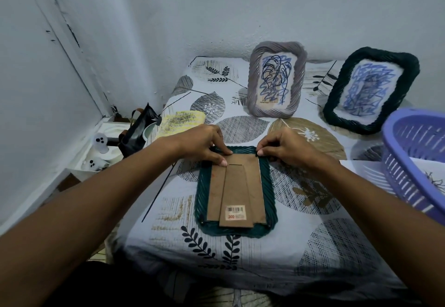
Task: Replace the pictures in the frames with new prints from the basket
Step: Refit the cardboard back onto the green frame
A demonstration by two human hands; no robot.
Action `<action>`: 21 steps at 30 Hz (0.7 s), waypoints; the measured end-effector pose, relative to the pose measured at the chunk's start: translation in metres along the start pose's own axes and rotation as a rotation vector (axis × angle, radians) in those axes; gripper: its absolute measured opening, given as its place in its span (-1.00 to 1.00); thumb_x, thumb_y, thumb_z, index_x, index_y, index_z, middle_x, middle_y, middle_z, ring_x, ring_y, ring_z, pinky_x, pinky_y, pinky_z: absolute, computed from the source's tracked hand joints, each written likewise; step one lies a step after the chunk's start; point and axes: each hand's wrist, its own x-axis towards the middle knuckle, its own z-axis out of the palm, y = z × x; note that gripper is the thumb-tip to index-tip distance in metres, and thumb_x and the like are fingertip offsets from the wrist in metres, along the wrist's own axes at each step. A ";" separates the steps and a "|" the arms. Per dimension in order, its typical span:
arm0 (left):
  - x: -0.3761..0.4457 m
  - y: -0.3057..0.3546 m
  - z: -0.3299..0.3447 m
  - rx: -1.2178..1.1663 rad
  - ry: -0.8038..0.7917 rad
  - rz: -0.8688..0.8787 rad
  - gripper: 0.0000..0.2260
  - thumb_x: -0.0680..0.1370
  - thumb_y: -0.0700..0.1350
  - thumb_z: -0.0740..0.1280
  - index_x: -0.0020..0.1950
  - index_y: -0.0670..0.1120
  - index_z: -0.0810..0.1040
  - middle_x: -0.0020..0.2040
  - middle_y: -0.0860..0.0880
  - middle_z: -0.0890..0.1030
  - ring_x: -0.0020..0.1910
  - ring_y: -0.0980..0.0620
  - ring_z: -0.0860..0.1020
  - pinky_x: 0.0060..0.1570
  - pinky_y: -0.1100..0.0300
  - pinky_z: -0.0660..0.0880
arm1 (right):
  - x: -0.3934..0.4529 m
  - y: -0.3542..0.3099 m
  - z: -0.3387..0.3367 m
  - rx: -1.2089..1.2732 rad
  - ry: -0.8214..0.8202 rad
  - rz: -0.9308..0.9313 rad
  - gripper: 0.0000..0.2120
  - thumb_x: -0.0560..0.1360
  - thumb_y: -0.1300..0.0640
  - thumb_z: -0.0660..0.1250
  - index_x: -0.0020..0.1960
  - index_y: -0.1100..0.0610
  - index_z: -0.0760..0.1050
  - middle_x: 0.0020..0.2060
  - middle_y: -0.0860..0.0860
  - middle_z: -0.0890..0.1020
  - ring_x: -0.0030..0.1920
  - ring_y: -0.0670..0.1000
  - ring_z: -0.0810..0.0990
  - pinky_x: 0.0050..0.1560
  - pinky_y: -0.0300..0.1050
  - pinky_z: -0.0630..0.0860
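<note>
A dark green woven frame (pixel 271 200) lies face down in the middle of the table. Its brown cardboard back (pixel 252 186) with a stand flap and a barcode sticker faces up. My left hand (pixel 204 146) presses its fingertips on the back's far left corner. My right hand (pixel 286 147) pinches at the far right corner of the frame. A grey frame (pixel 298 82) and a second dark green frame (pixel 337 104) stand upright at the back, each showing a blue scribbled picture. The purple basket (pixel 395 143) at the right holds a print (pixel 433 176).
A yellow scribbled print (pixel 180 122) lies on the table at the far left. The leaf-patterned tablecloth (pixel 313 234) covers the table. Beside the left edge stand a black bag (pixel 137 133) and white boxes (pixel 96 152). Walls close in behind and left.
</note>
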 end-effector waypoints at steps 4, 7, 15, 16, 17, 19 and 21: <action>-0.003 -0.001 -0.015 0.025 0.033 -0.073 -0.71 0.42 -0.15 0.51 0.13 -0.01 0.67 -0.05 0.02 0.65 -0.08 0.07 0.59 -0.02 0.18 0.53 | -0.001 0.000 0.000 0.005 0.001 -0.002 -0.92 0.43 0.26 0.45 -0.08 0.21 0.68 -0.24 0.07 0.70 -0.35 -0.18 0.56 -0.27 -0.36 0.50; -0.006 -0.007 -0.020 0.045 0.044 -0.133 -0.76 0.42 -0.28 0.47 0.06 -0.08 0.69 -0.09 -0.02 0.70 -0.10 0.10 0.64 -0.01 0.09 0.58 | -0.002 -0.002 -0.001 0.014 0.005 0.002 -0.93 0.43 0.27 0.45 -0.09 0.21 0.67 -0.25 0.07 0.69 -0.37 -0.15 0.55 -0.31 -0.39 0.49; -0.007 -0.007 -0.014 0.058 0.071 -0.108 -0.87 0.40 -0.20 0.51 -0.07 -0.07 0.72 -0.14 -0.01 0.70 -0.19 0.14 0.62 -0.14 0.31 0.48 | -0.001 0.000 0.000 0.011 0.009 0.001 -0.93 0.43 0.27 0.45 -0.09 0.21 0.67 -0.25 0.05 0.69 -0.33 -0.14 0.57 -0.31 -0.39 0.51; -0.007 -0.007 -0.014 0.057 0.070 -0.104 -0.87 0.40 -0.20 0.51 -0.07 -0.07 0.72 -0.14 -0.01 0.70 -0.19 0.14 0.61 -0.14 0.31 0.48 | -0.001 -0.001 0.000 0.011 0.009 0.000 -0.93 0.43 0.27 0.45 -0.09 0.21 0.67 -0.25 0.05 0.69 -0.33 -0.13 0.57 -0.30 -0.38 0.51; -0.006 -0.007 -0.014 0.056 0.068 -0.100 -0.88 0.40 -0.20 0.51 -0.08 -0.07 0.72 -0.14 -0.01 0.70 -0.20 0.14 0.61 -0.14 0.31 0.48 | -0.001 -0.001 0.000 0.009 0.010 -0.001 -0.93 0.43 0.27 0.45 -0.09 0.21 0.67 -0.25 0.05 0.69 -0.32 -0.12 0.58 -0.30 -0.38 0.52; -0.007 -0.007 -0.013 0.057 0.069 -0.093 -0.89 0.40 -0.20 0.51 -0.09 -0.08 0.72 -0.16 -0.01 0.70 -0.22 0.17 0.60 -0.16 0.34 0.46 | -0.001 -0.001 0.000 0.010 0.012 0.005 -0.94 0.43 0.26 0.45 -0.09 0.19 0.68 -0.25 0.05 0.69 -0.32 -0.10 0.59 -0.30 -0.34 0.54; -0.007 -0.007 -0.013 0.062 0.078 -0.088 -0.89 0.40 -0.20 0.52 -0.10 -0.07 0.72 -0.16 0.00 0.70 -0.23 0.18 0.59 -0.16 0.34 0.45 | -0.002 -0.001 0.000 0.009 0.014 0.009 -0.93 0.44 0.25 0.45 -0.09 0.18 0.68 -0.24 0.05 0.69 -0.32 -0.11 0.58 -0.31 -0.35 0.53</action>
